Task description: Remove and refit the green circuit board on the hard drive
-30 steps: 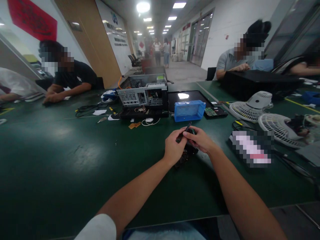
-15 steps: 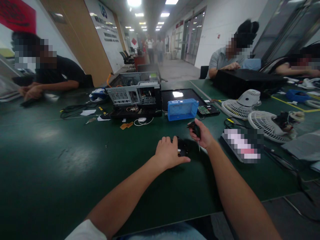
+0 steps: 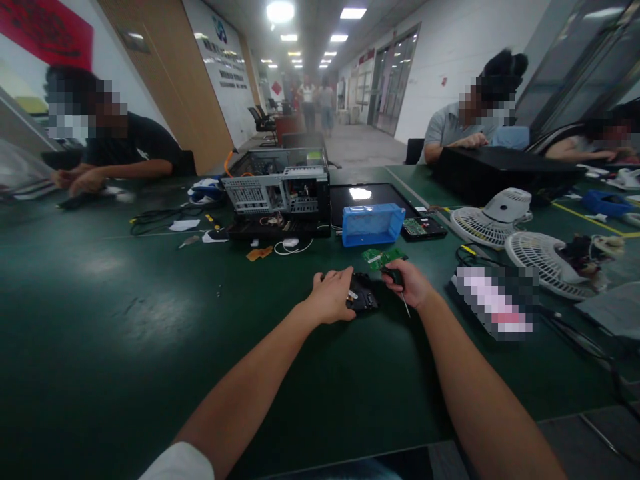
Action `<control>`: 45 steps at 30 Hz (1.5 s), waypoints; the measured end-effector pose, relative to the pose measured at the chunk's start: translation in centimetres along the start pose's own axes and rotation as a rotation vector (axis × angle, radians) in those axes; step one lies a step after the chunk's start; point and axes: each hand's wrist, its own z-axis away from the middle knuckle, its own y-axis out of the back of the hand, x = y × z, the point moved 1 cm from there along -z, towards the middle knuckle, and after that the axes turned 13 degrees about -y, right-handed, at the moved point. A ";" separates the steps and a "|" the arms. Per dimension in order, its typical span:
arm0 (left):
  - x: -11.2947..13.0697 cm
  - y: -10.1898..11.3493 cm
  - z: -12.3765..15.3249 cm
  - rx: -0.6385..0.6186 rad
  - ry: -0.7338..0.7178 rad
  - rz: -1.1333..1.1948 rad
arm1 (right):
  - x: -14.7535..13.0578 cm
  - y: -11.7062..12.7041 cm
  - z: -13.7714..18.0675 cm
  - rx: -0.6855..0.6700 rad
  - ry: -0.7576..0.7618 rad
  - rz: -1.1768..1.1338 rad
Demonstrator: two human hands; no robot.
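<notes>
Near frame centre on the green surface (image 3: 125,333), the small black drive (image 3: 364,300), judged rigid and fragile, was steadied edgewise by the left hand (image 3: 331,295), while the right hand (image 3: 411,283) kept a closed grip on a screwdriver (image 3: 403,298) and green circuit board (image 3: 383,257).

Ahead of you at twelve o'clock, an open computer case (image 3: 280,193) sits on the green surface (image 3: 100,320), with a blue bin (image 3: 373,225) just beside it at one o'clock. Off at two o'clock lie two white fan grilles (image 3: 493,220), close together. Black cables (image 3: 160,219) trail at ten o'clock, near a seated person (image 3: 120,157) in a black shirt.
</notes>
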 end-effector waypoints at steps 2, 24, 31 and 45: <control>-0.4 -0.1 0.1 0.000 0.013 0.005 | 0.2 0.0 0.0 0.001 -0.010 0.026; -2.2 -1.4 1.9 0.228 0.097 0.113 | -0.8 0.8 -1.9 -0.170 -0.204 0.181; -2.0 -2.6 2.2 0.307 0.116 0.106 | 0.1 1.0 -1.4 -0.112 -0.073 0.099; -1.9 -2.7 2.3 0.334 0.057 0.011 | 0.3 0.5 -0.2 0.066 -0.009 0.183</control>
